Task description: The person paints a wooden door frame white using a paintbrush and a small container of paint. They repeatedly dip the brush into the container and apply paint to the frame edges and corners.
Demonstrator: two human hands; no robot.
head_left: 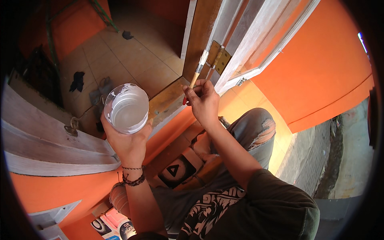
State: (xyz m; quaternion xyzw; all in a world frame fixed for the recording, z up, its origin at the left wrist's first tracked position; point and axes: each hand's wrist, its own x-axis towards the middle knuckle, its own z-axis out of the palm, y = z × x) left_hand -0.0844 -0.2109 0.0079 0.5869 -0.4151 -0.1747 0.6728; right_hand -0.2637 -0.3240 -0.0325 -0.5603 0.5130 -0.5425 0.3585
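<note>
My left hand point(130, 145) is wrapped round a clear plastic tub point(145, 105), whose inside is smeared with white paint. Between the fingers and thumb of my right hand point(205, 105) is a paintbrush point(199, 68) with a wooden handle, red at its end. Its whitened bristles point up, close to a brass hinge point(221, 57) on the brown wooden frame point(200, 36). Whether the bristles touch the frame cannot be told. Right of the hinge stands an open window sash point(256, 44), streaked with white paint. The tub is over the wooden sill point(170, 98).
At the left, another whitish wooden sash point(56, 146) carries a metal hook point(73, 127). Beyond the sill, dark rags point(77, 81) lie on the tiled floor point(120, 56). Orange walls point(320, 76) surround the opening. My bent knee point(256, 128) is below my right hand.
</note>
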